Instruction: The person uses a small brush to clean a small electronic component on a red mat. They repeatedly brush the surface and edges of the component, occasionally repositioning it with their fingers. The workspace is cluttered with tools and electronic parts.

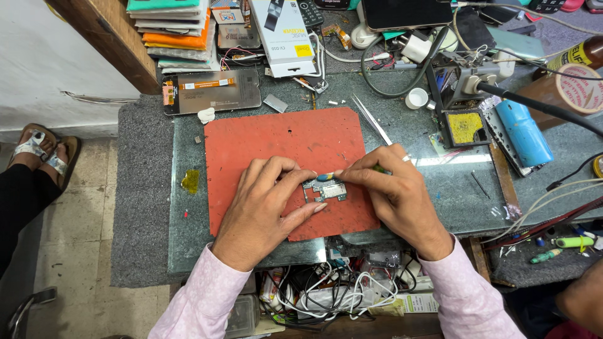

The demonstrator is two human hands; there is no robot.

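A small phone circuit board (325, 190) lies on a red work mat (276, 141) on a glass-topped bench. My left hand (267, 210) rests on the mat and pins the board between thumb and forefinger. My right hand (396, 194) grips a small tool with a blue-green tip (325, 177), and that tip sits on the board's top edge. The tool's handle is mostly hidden inside my fingers.
Metal tweezers (372, 119) lie on the glass behind my right hand. A phone screen panel (213, 91), a soldering stand with a yellow sponge (465, 127), a blue cylinder (522, 133), cables and boxes crowd the back. Another person's sandalled feet (44, 154) are at far left.
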